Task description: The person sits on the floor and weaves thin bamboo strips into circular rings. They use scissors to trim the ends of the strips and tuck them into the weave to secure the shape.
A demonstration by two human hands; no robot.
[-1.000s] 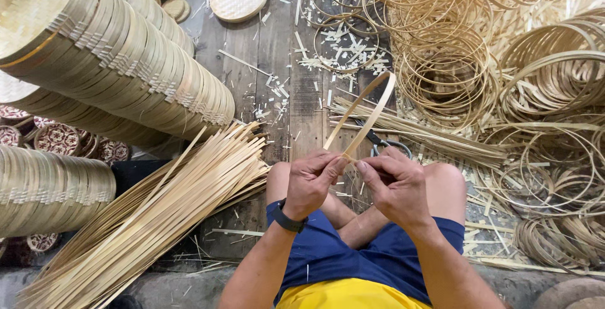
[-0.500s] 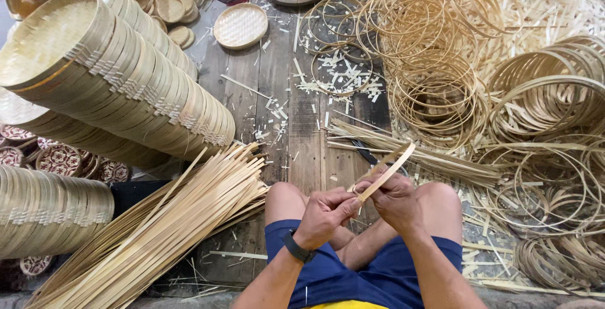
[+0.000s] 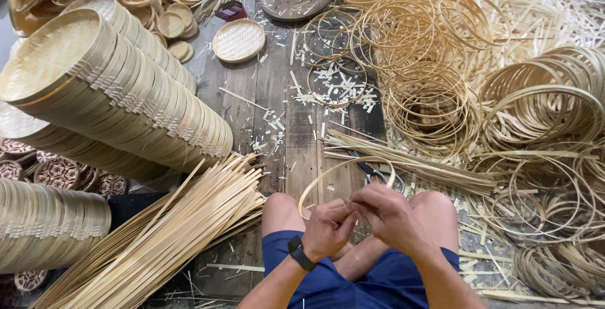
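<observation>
A thin bamboo strip (image 3: 340,165) is bent into a ring that arcs up over my knees. Both its ends meet between my hands. My left hand (image 3: 328,228), with a black watch on the wrist, pinches one end. My right hand (image 3: 387,215) closes on the other end just beside it, fingers overlapping the left hand's. Behind the ring, a pair of scissors (image 3: 372,171) lies on the wooden floor, partly hidden by my right hand.
A bundle of straight bamboo strips (image 3: 170,227) lies at my left. Long stacks of woven round trays (image 3: 126,94) lie on their sides at the left. Several finished bamboo rings (image 3: 428,57) are heaped at the right, with offcuts (image 3: 334,88) scattered on the planks ahead.
The strip stood nearly straight and pointed up a second ago; it is now curled into a full ring with both ends brought together. The camera has tilted to show more floor ahead.
</observation>
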